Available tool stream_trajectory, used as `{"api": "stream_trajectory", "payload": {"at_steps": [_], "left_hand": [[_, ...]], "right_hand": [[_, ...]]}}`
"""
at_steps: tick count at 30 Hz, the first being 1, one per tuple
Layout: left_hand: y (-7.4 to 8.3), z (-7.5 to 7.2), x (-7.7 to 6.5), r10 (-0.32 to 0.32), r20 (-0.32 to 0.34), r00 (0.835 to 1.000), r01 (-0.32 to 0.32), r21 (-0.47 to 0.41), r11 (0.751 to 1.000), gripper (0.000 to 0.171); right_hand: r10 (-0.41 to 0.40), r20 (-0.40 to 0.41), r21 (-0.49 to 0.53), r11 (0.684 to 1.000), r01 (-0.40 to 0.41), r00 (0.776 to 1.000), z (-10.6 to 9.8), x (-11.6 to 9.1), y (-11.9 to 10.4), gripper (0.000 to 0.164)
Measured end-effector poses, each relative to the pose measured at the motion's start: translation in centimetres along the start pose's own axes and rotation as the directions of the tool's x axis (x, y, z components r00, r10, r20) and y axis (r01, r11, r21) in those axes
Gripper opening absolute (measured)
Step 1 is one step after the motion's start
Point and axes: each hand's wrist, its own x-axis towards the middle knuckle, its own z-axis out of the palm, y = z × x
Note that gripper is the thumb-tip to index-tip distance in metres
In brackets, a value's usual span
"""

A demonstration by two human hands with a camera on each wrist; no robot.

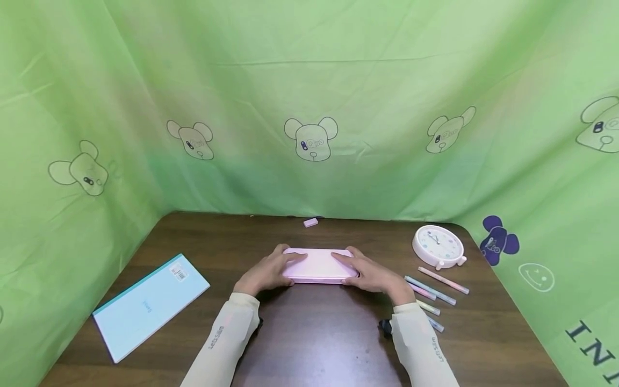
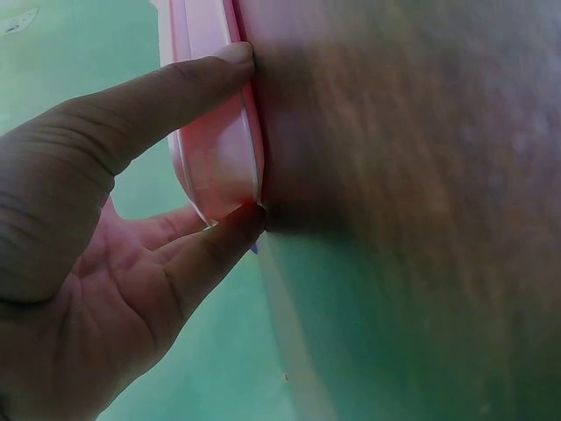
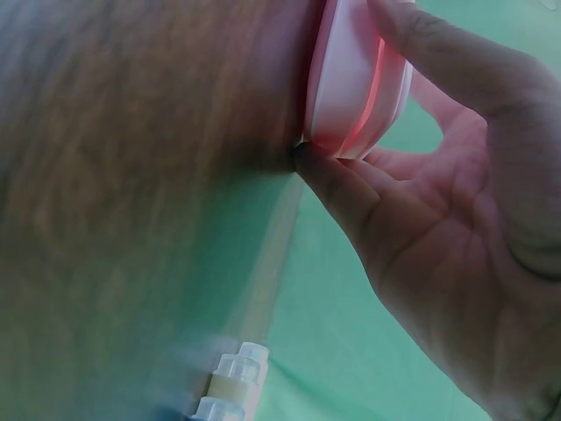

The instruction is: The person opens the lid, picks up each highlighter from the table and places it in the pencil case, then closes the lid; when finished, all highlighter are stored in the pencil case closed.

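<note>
A pink, box-shaped pencil case point(image 1: 319, 264) lies flat near the middle of the table, its lid down. My left hand point(image 1: 267, 271) grips its left end, thumb on the near side and fingers round the far side. At the opposite end my right hand point(image 1: 374, 273) grips it the same way. The left wrist view shows the rounded end of the case point(image 2: 223, 162) between thumb and fingertips. In the right wrist view, the thumb presses the case point(image 3: 346, 79) while a fingertip touches its lower edge. What is inside the case is hidden.
A light blue notebook point(image 1: 152, 306) lies at the left. Behind the case is a small pink eraser-like block point(image 1: 310, 222). On the right are a round white clock point(image 1: 437, 246) and several pastel pens, including a pink one point(image 1: 444, 280), partly behind my right forearm. Green curtains surround the table.
</note>
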Motion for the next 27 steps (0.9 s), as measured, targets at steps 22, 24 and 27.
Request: {"api": "stream_trajectory", "payload": {"at_steps": [22,24,27], "left_hand": [[-0.4,-0.2,0.3,0.014,0.001,1.000,-0.014,-0.065,0.998,0.079],[-0.4,-0.2,0.2,-0.005,-0.007,1.000,0.004,-0.082,0.997,0.080],[-0.3,-0.3,0.1,-0.027,-0.021,0.999,0.025,-0.110,0.994,0.083]], "right_hand": [[-0.072,-0.027,0.086,0.994,0.074,0.997,-0.8,-0.1,1.0,0.061],[-0.067,-0.035,0.098,0.993,0.070,0.997,-0.9,-0.2,1.0,0.061],[-0.039,-0.052,0.151,0.987,0.046,0.998,-1.1,-0.2,1.2,0.059]]}}
